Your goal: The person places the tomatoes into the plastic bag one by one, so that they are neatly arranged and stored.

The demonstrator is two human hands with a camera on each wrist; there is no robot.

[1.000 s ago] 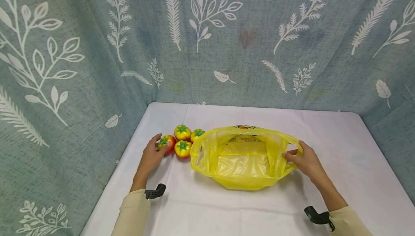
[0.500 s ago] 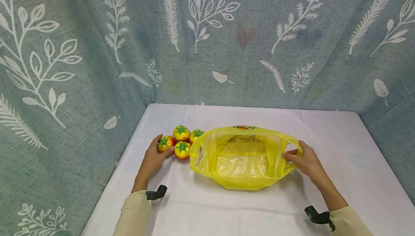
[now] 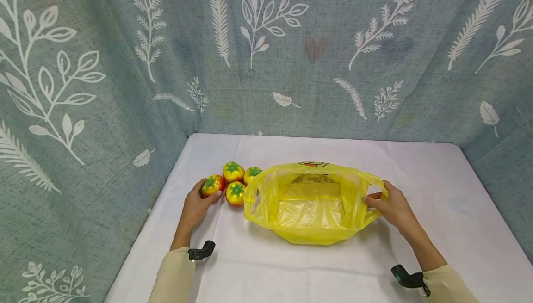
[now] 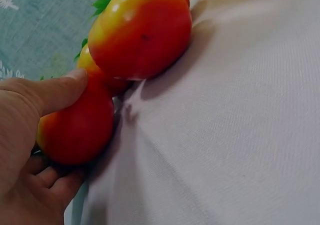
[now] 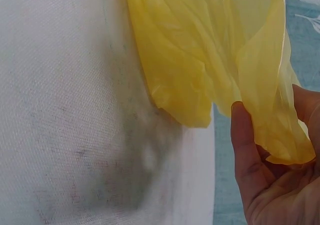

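My left hand (image 3: 195,207) grips the leftmost tomato (image 3: 213,186), red and yellow with a green leafy top. In the left wrist view the thumb lies over this tomato (image 4: 80,127) and the fingers curl round its other side. Beside it sit more glossy tomatoes: one in front (image 3: 235,194), one behind (image 3: 233,171) and one by the bag (image 3: 251,173). The yellow plastic bag (image 3: 310,234) stands with its mouth spread wide. At its right side, my right hand (image 3: 393,206) holds the handle (image 5: 280,135) between thumb and fingers.
A white cloth (image 3: 266,270) covers the table. Behind and to the left hangs a blue-green curtain (image 3: 175,53) with white leaf prints. Dark wrist devices (image 3: 201,250) stick out from both sleeves.
The left thumb has moved from on top of the leftmost tomato to its near side. The front tomato has shifted slightly right. The right hand and bag stay put.
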